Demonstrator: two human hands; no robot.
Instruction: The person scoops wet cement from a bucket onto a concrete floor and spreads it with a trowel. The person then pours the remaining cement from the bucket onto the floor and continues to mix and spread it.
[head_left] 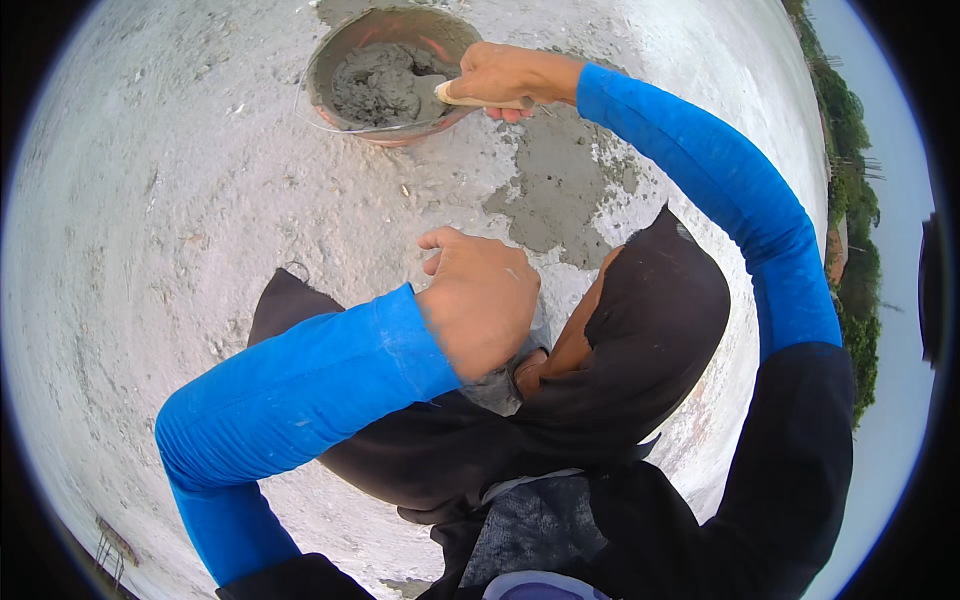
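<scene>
My right hand point(507, 77) is closed around the pale handle of a trowel point(448, 95) at the bucket's right rim. The trowel's blade reaches into wet grey mortar point(372, 84), which partly hides it. That mortar lies inside a reddish bucket point(392, 137) with a thin wire handle, standing on the ground ahead of me. My left hand point(482, 300) hangs above my lower legs, nearer to me than the bucket. Its index finger and thumb show, loosely bent and a little apart, with nothing visible in them; the other fingers are hidden beneath the hand.
A patch of wet mortar point(560, 185) is spread on the rough whitish ground point(200, 200), right of the bucket. My bent knees point(660, 310) in dark trousers are between my arms. Green trees point(850, 200) line the far right edge.
</scene>
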